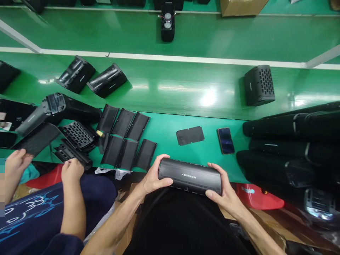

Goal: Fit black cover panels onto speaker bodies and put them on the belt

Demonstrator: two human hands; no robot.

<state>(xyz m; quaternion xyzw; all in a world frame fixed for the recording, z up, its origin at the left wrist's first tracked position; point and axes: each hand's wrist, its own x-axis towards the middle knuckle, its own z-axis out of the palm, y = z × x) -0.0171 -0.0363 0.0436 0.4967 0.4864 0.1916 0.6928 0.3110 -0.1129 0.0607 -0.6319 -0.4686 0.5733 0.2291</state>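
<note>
Both hands on casing ends

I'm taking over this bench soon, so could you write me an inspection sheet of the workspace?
Surface: flat green tabletop; beyond it, a glossy green surface with bright reflections.
Job's things: long black rounded casing lettered MERKURY, held level with the table's near edge.
Clutter: six curved black panels in two rows, a thin black notched sheet and a dark-screened phone.
Hands: left hand and right hand each grip one end of the casing.
Cables: thin red wires on a black unit at the far side.
Surroundings: co-worker in navy clothing at left, holding a dark rectangular panel; long black units stacked at right; red seat below.
</note>
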